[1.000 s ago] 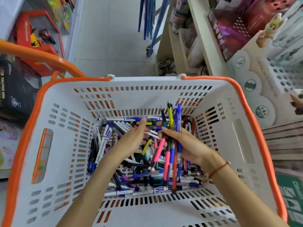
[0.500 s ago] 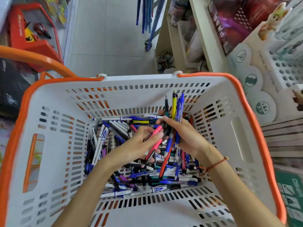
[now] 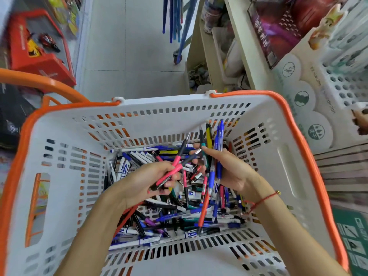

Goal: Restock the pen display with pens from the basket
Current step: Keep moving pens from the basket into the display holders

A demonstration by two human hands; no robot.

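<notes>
Pink pen (image 3: pixel 172 170) — left hand (image 3: pixel 143 185)

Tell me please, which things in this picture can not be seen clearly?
- Pen display, head view: cut off by the right edge, so how full it is cannot be told.
- Print on the pink pen gripped by the left hand: too small.
- Number of pens in the bundle held by the right hand: they overlap.
- Basket floor: hidden under loose pens.
</notes>
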